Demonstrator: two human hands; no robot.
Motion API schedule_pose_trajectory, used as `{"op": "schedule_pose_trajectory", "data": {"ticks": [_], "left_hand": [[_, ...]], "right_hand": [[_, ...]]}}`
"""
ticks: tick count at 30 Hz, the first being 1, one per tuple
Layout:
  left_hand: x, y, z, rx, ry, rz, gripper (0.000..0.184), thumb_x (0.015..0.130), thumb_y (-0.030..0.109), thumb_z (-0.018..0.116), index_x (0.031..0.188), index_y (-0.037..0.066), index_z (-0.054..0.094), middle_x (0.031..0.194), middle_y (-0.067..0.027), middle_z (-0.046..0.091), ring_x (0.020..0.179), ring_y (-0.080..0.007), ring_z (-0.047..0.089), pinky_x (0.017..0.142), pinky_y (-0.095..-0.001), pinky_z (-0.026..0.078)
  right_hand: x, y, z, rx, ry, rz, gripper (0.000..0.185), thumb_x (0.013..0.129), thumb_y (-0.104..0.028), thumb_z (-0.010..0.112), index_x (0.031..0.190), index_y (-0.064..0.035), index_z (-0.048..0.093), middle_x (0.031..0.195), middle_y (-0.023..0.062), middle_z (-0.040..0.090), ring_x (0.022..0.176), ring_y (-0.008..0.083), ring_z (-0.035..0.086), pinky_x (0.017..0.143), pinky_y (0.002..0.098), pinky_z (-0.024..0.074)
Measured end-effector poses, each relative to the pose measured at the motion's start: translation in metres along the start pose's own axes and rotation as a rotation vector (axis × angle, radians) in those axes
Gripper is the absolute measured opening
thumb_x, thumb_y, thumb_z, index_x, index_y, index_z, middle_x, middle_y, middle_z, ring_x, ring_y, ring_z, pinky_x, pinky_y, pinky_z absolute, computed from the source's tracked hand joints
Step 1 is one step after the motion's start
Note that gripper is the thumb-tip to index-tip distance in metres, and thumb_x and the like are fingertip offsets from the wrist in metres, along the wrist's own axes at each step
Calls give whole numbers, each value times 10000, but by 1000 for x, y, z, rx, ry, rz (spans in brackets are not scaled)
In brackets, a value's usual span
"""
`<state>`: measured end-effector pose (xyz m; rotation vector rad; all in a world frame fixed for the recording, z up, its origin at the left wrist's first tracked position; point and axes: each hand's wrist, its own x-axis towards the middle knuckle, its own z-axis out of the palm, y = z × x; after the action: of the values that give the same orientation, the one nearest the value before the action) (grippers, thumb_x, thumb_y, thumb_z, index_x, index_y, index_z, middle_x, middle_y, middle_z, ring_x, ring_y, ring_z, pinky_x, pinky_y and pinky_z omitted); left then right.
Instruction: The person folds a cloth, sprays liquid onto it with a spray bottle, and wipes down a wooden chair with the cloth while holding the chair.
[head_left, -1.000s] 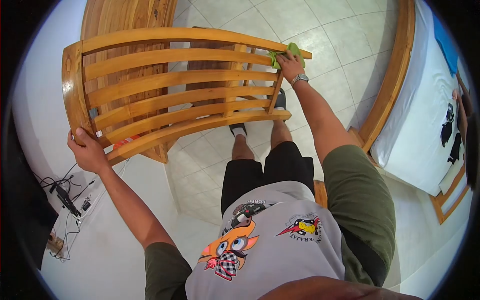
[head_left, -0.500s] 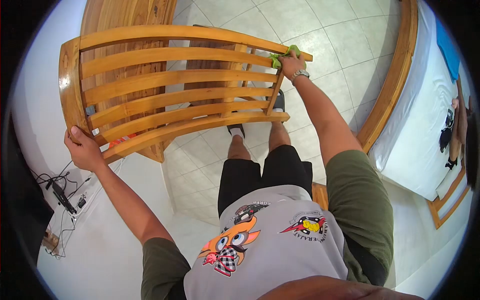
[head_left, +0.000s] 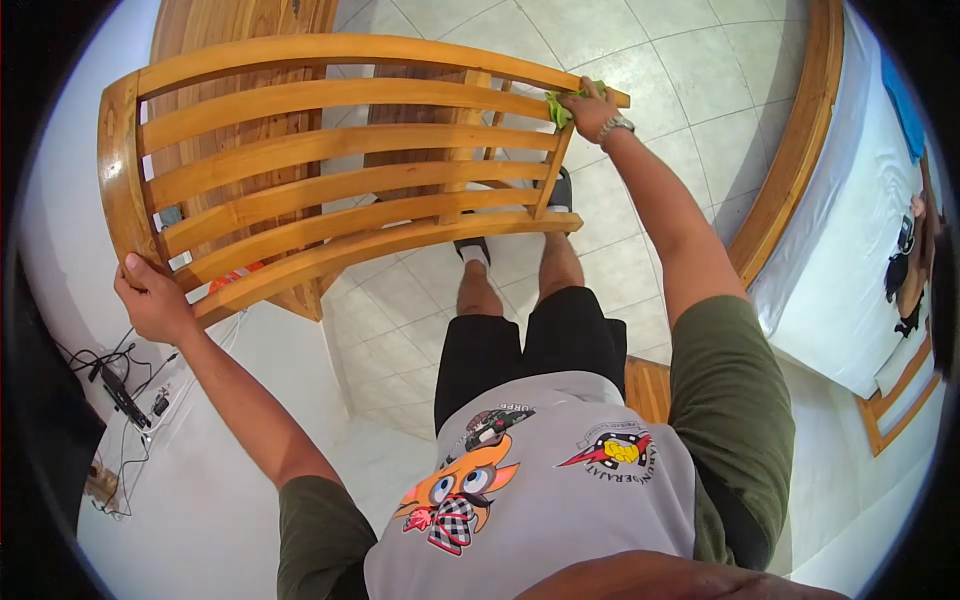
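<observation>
A curved, slatted wooden panel [head_left: 122,180], varnished light brown, is held up in front of me at a slant. My left hand [head_left: 160,308] is wrapped around its lower left corner, thumb on top of the thick end post. At the far right end, my right hand [head_left: 592,112], with a metal watch at the wrist, presses a green cloth [head_left: 557,110] against the upper rail and end piece. Part of the cloth is hidden under the fingers.
Behind the panel stands wooden furniture [head_left: 235,20] with a broad plank top. A white mattress [head_left: 830,290] with a wooden bed rail [head_left: 785,170] lies to the right. Black cables and a power strip [head_left: 125,395] are at lower left. My feet stand on the tiled floor [head_left: 690,65].
The panel has shifted slightly left and up, my left hand going with it. My right hand and the cloth have moved a little up along the right end.
</observation>
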<state>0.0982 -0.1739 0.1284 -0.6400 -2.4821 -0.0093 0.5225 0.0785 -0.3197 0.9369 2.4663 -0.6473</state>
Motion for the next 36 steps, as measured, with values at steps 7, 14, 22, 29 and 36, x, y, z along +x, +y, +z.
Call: {"op": "schedule_pose_trajectory", "data": {"ticks": [7, 14, 22, 29, 36], "left_hand": [[-2, -1, -2, -38, 1, 11, 592, 916, 642, 428, 1125, 139, 659, 972, -103, 719, 912, -338, 671, 769, -440, 508], [0, -1, -1, -7, -5, 8, 573, 935, 622, 423, 1090, 129, 670, 980, -114, 717, 909, -350, 670, 763, -447, 509], [-1, 1, 0, 27, 20, -5, 569, 926, 626, 435, 1084, 128, 660, 956, -95, 722, 891, -330, 677, 753, -428, 514], [-1, 0, 0, 2, 20, 9, 565, 926, 621, 444, 1067, 120, 663, 939, -95, 721, 872, -323, 678, 740, -427, 515], [-1, 1, 3, 17, 53, 19, 558, 934, 606, 440, 1016, 101, 663, 865, -109, 715, 798, -336, 678, 675, -433, 509]], "right_hand": [[-2, -22, -4, -113, -41, 110, 487, 961, -188, 351, 1432, -265, 446, 1474, -58, 452, 1468, 282, 204, 1083, 652, 210], [-18, -12, 10, -43, 117, 117, 473, 957, -203, 360, 1416, -251, 465, 1503, -75, 407, 1457, 273, 237, 1102, 648, 203], [16, -11, -9, -56, -56, 21, 482, 924, -137, 404, 1374, -259, 523, 1342, 28, 585, 1481, 291, 145, 1128, 635, 138], [-11, -2, 5, 87, 102, 11, 508, 884, -102, 472, 1361, -271, 527, 1403, -49, 531, 1469, 236, 205, 1110, 599, 189], [-4, -5, 29, 113, 204, 62, 508, 864, -180, 554, 1363, -267, 521, 1413, -58, 519, 1457, 278, 227, 1101, 624, 176]]}}
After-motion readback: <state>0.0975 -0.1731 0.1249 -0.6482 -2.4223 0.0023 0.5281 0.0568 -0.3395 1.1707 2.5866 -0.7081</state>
